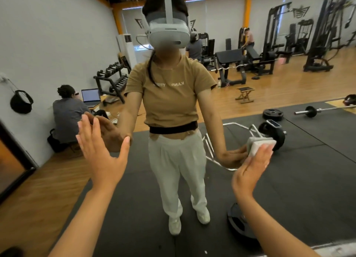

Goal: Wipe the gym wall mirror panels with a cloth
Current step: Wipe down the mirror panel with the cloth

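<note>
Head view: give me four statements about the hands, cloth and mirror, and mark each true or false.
1. The right hand presses a folded white cloth against the mirror. True.
2. The left hand holds a spray bottle. False: it is open, flat and empty.
3. A barbell shows in the reflection. True.
4. The cloth is dark blue. False: it is white.
</note>
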Tool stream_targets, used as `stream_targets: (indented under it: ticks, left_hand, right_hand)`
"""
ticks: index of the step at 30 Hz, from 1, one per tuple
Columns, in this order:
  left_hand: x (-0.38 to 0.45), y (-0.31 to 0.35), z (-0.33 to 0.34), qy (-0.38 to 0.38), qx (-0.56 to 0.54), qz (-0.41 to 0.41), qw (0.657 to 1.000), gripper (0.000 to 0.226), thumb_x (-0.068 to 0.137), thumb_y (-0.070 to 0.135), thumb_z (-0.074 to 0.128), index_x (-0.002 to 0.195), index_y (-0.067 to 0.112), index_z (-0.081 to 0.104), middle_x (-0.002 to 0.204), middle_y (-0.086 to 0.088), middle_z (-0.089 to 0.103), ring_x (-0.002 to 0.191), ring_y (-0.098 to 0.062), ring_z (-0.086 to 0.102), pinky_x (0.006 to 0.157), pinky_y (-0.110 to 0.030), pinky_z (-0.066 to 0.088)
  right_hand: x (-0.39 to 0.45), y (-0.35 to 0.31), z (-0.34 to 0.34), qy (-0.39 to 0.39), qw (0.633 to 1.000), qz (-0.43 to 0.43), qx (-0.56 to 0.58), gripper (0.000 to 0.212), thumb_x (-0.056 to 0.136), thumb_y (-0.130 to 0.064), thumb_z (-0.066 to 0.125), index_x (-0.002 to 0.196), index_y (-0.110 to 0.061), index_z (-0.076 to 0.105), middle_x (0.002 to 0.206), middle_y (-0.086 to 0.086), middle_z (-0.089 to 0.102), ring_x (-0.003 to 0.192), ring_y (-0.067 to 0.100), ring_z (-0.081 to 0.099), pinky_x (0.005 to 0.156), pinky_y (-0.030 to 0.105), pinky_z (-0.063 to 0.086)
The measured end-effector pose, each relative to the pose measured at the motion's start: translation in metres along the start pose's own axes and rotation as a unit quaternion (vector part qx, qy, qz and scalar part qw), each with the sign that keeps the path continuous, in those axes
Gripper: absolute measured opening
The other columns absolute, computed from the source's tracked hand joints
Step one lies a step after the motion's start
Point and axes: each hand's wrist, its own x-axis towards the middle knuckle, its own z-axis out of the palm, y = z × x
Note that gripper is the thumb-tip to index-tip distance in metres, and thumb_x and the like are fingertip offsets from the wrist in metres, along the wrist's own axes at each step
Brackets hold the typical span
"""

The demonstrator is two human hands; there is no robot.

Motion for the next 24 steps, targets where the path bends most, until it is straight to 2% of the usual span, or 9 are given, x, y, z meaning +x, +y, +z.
stream_targets:
  ticks: [2, 4, 8, 10, 12, 15, 17, 20, 24]
  left_hand:
    - [0.0, -0.001, 0.0, -0.002, 0.0, 0.001, 1.0, 0.086, 0.091, 0.043, 0.059, 0.156, 0.006, 0.016, 0.166, -0.011, 0.004, 0.153, -0.024, -0.002, 0.124, -0.046, -0.001]
    - [0.0, -0.001, 0.001, -0.001, 0.0, 0.005, 1.0, 0.085, 0.092, 0.045, 0.057, 0.156, 0.006, 0.016, 0.166, -0.011, 0.004, 0.153, -0.025, -0.002, 0.124, -0.045, -0.002]
    - [0.0, -0.002, 0.001, 0.003, 0.0, 0.018, 1.0, 0.085, 0.093, 0.046, 0.056, 0.156, 0.004, 0.017, 0.165, -0.014, 0.005, 0.153, -0.027, -0.001, 0.124, -0.044, -0.003]
    - [0.0, -0.003, 0.0, -0.001, 0.0, 0.021, 1.0, 0.085, 0.093, 0.044, 0.058, 0.156, 0.004, 0.017, 0.165, -0.013, 0.005, 0.153, -0.027, -0.001, 0.124, -0.044, -0.002]
    - [0.0, -0.006, -0.002, -0.01, 0.005, 0.028, 1.0, 0.084, 0.093, 0.043, 0.058, 0.156, 0.004, 0.018, 0.165, -0.011, 0.004, 0.153, -0.026, -0.001, 0.124, -0.044, -0.002]
    - [0.0, -0.017, -0.01, -0.029, 0.025, 0.056, 0.998, 0.081, 0.094, 0.046, 0.053, 0.156, 0.006, 0.02, 0.165, -0.009, 0.004, 0.154, -0.024, 0.0, 0.124, -0.04, -0.001]
    - [0.002, -0.026, -0.018, -0.054, 0.054, 0.084, 0.994, 0.079, 0.095, 0.046, 0.05, 0.157, 0.008, 0.019, 0.166, -0.006, 0.002, 0.154, -0.023, 0.0, 0.124, -0.036, -0.002]
    - [0.006, -0.038, -0.029, -0.089, 0.12, 0.146, 0.978, 0.075, 0.096, 0.042, 0.046, 0.157, 0.009, 0.019, 0.166, -0.009, 0.0, 0.154, -0.024, 0.001, 0.123, -0.032, -0.001]
    - [0.012, -0.052, -0.041, -0.109, 0.15, 0.206, 0.961, 0.071, 0.095, 0.035, 0.053, 0.155, 0.008, 0.027, 0.165, -0.015, 0.009, 0.152, -0.03, 0.011, 0.118, -0.041, 0.018]
  right_hand:
    - [-0.01, -0.018, 0.016, 0.056, 0.996, 0.068, 0.025, 0.055, 0.106, -0.011, 0.025, 0.157, -0.013, 0.006, 0.163, 0.017, 0.002, 0.152, 0.031, 0.0, 0.124, 0.036, -0.001]
    - [-0.021, -0.043, 0.029, 0.061, 0.997, 0.041, 0.009, 0.055, 0.106, -0.012, 0.026, 0.157, -0.011, 0.006, 0.164, 0.009, -0.002, 0.153, 0.025, -0.003, 0.124, 0.038, -0.001]
    - [-0.07, -0.069, 0.052, -0.097, 0.994, -0.037, -0.042, 0.072, 0.098, 0.005, 0.045, 0.155, -0.031, 0.022, 0.163, -0.006, 0.016, 0.147, -0.005, 0.008, 0.124, 0.036, 0.003]
    - [-0.108, -0.067, 0.054, -0.233, 0.925, -0.285, -0.092, 0.089, 0.088, 0.011, 0.037, 0.157, -0.038, 0.011, 0.165, -0.014, 0.002, 0.152, 0.008, 0.003, 0.123, 0.044, 0.004]
    - [-0.125, -0.039, 0.06, -0.312, 0.806, -0.488, -0.123, 0.094, 0.075, 0.006, 0.036, 0.158, -0.027, 0.008, 0.166, -0.008, -0.001, 0.153, 0.016, 0.001, 0.123, 0.041, -0.002]
    - [-0.102, -0.046, 0.055, -0.336, 0.739, -0.563, -0.153, 0.081, 0.077, -0.001, 0.038, 0.155, -0.022, 0.025, 0.164, -0.006, 0.014, 0.152, 0.014, 0.004, 0.124, 0.037, -0.002]
    - [-0.082, -0.063, 0.053, -0.306, 0.752, -0.566, -0.144, 0.073, 0.082, -0.002, 0.038, 0.152, -0.024, 0.031, 0.159, -0.007, 0.027, 0.152, 0.012, 0.008, 0.124, 0.035, 0.003]
    - [-0.047, -0.107, 0.059, -0.222, 0.833, -0.501, -0.079, 0.072, 0.087, 0.0, 0.039, 0.153, -0.025, 0.029, 0.16, -0.006, 0.026, 0.151, 0.013, 0.014, 0.122, 0.036, 0.008]
    - [-0.027, -0.172, 0.084, -0.107, 0.922, -0.373, -0.008, 0.063, 0.089, 0.003, 0.04, 0.148, -0.018, 0.037, 0.161, -0.002, 0.024, 0.152, 0.016, 0.01, 0.119, 0.045, 0.011]
